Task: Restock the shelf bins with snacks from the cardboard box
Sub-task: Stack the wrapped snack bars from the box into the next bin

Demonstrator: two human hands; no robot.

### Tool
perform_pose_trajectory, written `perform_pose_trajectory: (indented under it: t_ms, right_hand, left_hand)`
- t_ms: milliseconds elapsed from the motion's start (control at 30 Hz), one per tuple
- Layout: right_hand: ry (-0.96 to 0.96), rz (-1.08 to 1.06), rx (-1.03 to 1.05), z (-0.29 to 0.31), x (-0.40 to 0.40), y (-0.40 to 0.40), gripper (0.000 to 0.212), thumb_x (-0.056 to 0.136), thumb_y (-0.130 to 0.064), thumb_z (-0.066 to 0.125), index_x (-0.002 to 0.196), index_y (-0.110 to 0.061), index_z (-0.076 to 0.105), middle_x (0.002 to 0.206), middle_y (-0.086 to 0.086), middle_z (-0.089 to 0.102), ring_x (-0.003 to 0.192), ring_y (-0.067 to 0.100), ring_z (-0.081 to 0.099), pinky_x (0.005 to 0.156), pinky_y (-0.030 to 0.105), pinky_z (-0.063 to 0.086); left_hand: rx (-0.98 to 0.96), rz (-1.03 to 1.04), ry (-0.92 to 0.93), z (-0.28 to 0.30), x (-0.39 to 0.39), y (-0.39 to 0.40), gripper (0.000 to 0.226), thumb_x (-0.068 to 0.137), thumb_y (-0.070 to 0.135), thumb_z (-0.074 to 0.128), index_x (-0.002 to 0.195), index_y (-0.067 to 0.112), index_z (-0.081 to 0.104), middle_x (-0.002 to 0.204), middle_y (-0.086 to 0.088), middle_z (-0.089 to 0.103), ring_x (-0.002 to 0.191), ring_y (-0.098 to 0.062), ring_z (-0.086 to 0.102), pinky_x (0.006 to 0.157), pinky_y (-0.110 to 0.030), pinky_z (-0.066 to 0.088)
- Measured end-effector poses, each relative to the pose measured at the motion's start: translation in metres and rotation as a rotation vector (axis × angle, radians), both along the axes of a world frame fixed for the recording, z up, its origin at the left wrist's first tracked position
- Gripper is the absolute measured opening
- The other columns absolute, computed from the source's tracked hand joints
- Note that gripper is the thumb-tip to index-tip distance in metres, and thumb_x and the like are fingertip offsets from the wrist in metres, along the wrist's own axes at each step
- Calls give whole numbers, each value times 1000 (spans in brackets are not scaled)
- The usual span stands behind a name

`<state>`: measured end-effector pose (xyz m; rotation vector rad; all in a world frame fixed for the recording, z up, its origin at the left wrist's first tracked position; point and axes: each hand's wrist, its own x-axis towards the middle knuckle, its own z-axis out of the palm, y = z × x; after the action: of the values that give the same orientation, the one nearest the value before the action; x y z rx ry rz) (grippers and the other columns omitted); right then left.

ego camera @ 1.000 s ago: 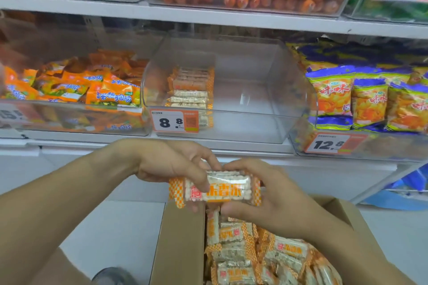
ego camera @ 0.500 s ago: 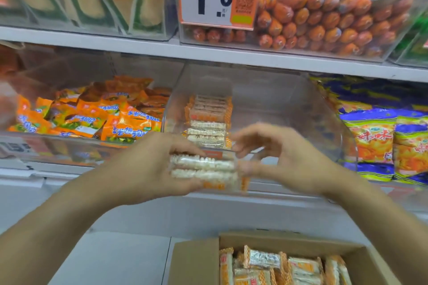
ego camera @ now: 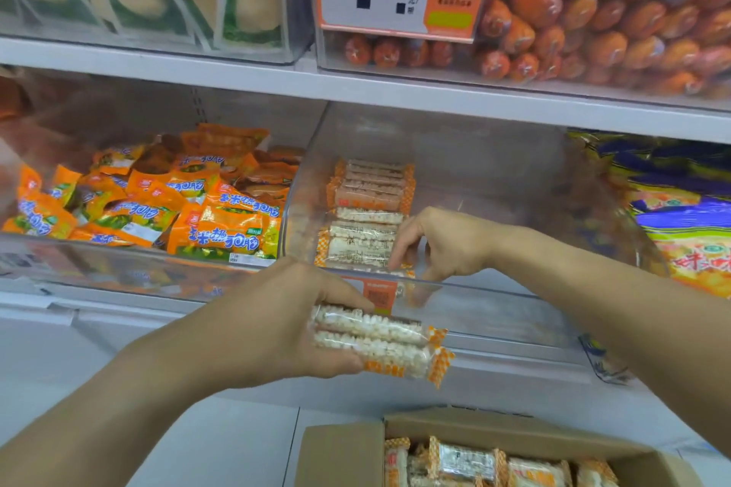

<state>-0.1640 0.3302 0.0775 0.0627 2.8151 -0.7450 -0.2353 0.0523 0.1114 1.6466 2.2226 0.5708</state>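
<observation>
Rice-cracker packs (ego camera: 379, 344) sit gripped in the left hand (ego camera: 273, 324), two of them stacked, fingers curled round the stack, held just below and in front of the clear middle bin (ego camera: 514, 186). Right hand (ego camera: 443, 245) is inside that bin, fingers reaching down to the front of the row of packs (ego camera: 368, 217) already there; fingertips touch the nearest pack, though whether they pinch it or only press it I cannot tell.

Risks from here — the two held packs overhang the left hand by their right ends, so a loose grip could let the top one slide off toward the cardboard box (ego camera: 494, 455) or the floor. The row stands at the bin's left side; a shove from the right hand could tip or skew it. The bin's front lip is close to the wrist, so it may catch during a hand-off.

Counts: two packs in hand; roughly eight or nine in the bin row, edges blur so not exact; about five or six visible in the box, which is partly cut off by the frame. Hands: two. Bins in the middle shelf row: three in view.
</observation>
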Motion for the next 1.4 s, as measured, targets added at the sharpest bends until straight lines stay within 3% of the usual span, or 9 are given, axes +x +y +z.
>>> perform_pose_trajectory:
  t_ms: [200,333,467,600,733,867,1000,1200,1400]
  right_hand:
    - [25,73,34,-10,-8,4,33,71,-33,91,102,-27,81,101,-8,71,89,11,66,72,25,53]
    - [87,107,81,-10,-5,9,17,87,-28,78,103,-24,81,106,-10,73,92,5,67,76,10,46]
    - [95,76,83,-11,-1,12,10,86,-33,78,93,-26,81,100,-12,75,91,2,67,83,27,53]
    - [79,63,66,-5,5,13,29,74,-40,88,101,-33,79,101,-14,72,91,1,64,75,18,49]
    - [65,104,161,-6,0,9,54,57,-59,90,102,-31,79,97,-13,68,88,8,62,75,28,52]
    - [111,139,215,-10,-5,8,22,78,-33,84,99,-27,81,95,-7,70,82,9,63,76,29,52]
    - [126,73,185,-6,-6,12,20,79,-16,77,96,-26,79,92,-12,71,78,0,61,74,22,51]
    - [121,66,260,0,-20,5,46,75,-40,87,115,-25,72,98,-12,53,83,1,49,74,24,43]
    - [156,8,262,1,-25,8,30,90,-34,73,118,-23,74,101,-21,51,77,-6,50,69,11,36]
  left_hand:
    - [-16,5,-9,-4,0,4,46,77,61,72,116,38,66,111,21,68,104,1,61,92,-25,51]
    - [-18,-5,-22,-9,3,7,48,76,66,71,117,44,63,110,27,66,103,8,60,90,-22,51]
    - [-18,-14,-9,-12,6,8,48,76,69,70,118,47,62,110,29,65,103,10,59,90,-23,52]
    - [-5,0,-70,-10,6,8,50,73,67,74,119,49,64,114,34,63,108,15,56,94,-18,49]
    - [4,30,-81,-10,5,11,57,69,65,78,121,45,67,115,38,61,112,21,49,91,-4,39]
    - [-24,44,-84,-12,4,14,59,69,68,76,123,47,65,118,37,61,116,16,49,100,-18,44]
    - [-17,57,-107,-11,4,14,59,70,63,79,124,44,66,118,36,61,115,19,48,97,-10,41]
    - [-16,53,-106,-12,4,15,58,70,62,79,123,44,66,117,36,62,113,21,47,88,0,37]
    - [-1,49,-130,-10,5,15,56,71,60,80,123,42,67,116,34,64,109,19,52,87,-1,40]
